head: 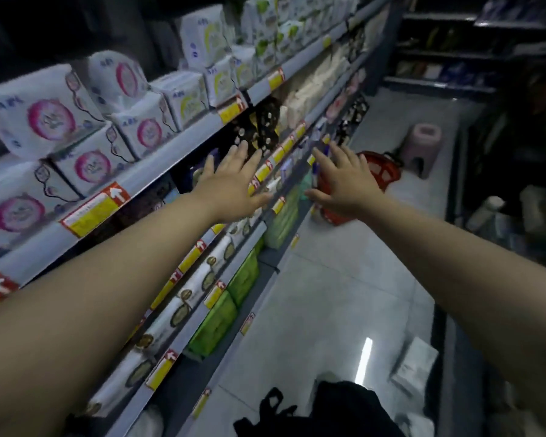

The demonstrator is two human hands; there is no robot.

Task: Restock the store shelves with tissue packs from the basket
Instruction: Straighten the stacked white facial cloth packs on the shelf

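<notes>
Both my arms stretch forward along the shelving. My left hand point(234, 184) is spread flat with straight fingers in front of the second shelf's edge point(271, 167), near dark packs with white dots point(260, 127). My right hand point(344, 181) is also spread and holds nothing, hovering over the aisle in front of the red basket point(382, 171) that stands on the floor by the shelf base. What lies in the basket is hidden by my hand. White packs with pink circles point(48, 118) fill the upper shelf at left.
White and green packs point(224, 313) line the lower shelves. A pink plastic stool point(421, 146) stands beyond the basket. A white pack point(415, 370) lies on the grey floor at right. Dark shelving runs along the right side and far end. Black clothing point(344, 411) is at the bottom.
</notes>
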